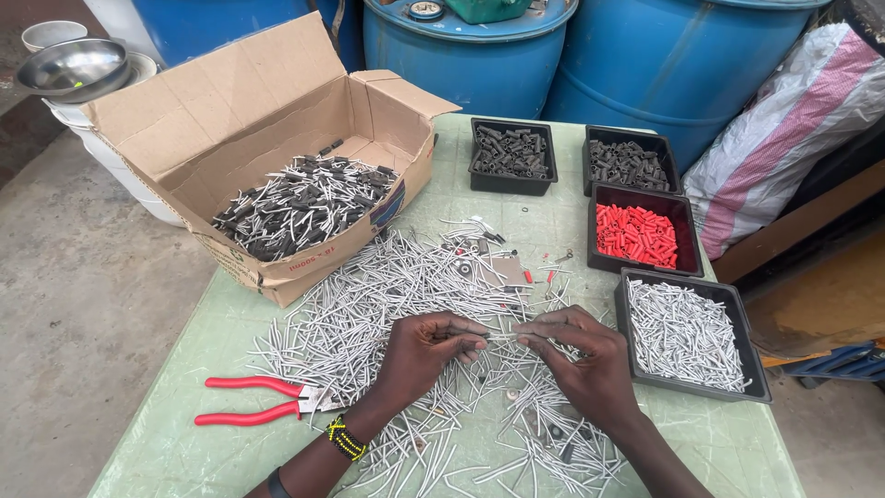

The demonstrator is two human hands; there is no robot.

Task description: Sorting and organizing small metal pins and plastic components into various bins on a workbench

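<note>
Both the left hand (426, 349) and right hand (583, 355) pinch what looks like one grey metal pin (498, 336) above the surface (230, 452); trays (684, 335) hold sorted parts, a large loose pile (378, 295) remains.

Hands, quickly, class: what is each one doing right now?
Left hand: fingers pinched shut on a thin grey metal pin.
Right hand: pinched on the same pin's other end.

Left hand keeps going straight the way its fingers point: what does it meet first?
Probably the right hand: the left hand points rightward, and both pinch one thin grey metal pin between their fingertips. Depth looks level, so contact seems near.
</note>
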